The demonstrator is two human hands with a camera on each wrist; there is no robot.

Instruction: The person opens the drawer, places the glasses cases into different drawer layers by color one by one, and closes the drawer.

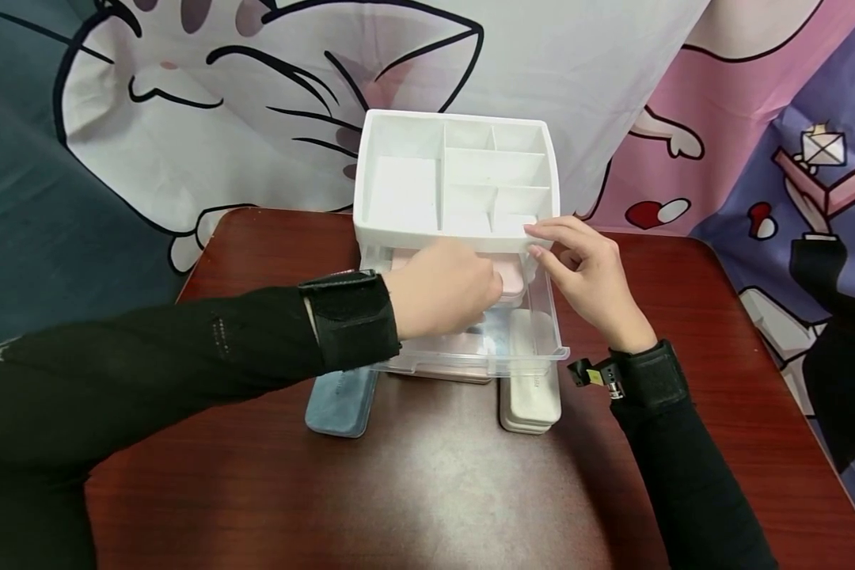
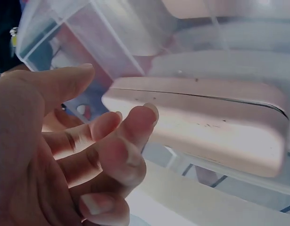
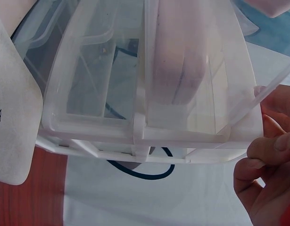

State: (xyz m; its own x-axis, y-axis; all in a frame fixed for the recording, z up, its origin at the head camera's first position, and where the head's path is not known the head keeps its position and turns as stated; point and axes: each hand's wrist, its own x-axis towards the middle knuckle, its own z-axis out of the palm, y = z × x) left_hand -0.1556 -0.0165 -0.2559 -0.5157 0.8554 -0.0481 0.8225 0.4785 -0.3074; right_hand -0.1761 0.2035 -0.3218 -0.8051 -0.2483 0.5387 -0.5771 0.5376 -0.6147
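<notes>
On your desk, one blue case lies at seven-thirty from your left hand, one pink case at six, one or two white cases at five. That hand, loosely curled and empty, is over one clear drawer and the pink drawer case within. Your right hand, fingers relaxed, touches one white organizer, the drawer case at nine o'clock.

Two hands at a white organizer, drawer sticking out
So the left hand is over the clear drawer, right by a pink case, and the right hand has its fingertips at the organizer's front right corner. Blue case and stacked cream cases poke out below, on a shiny reddish-brown table.
</notes>
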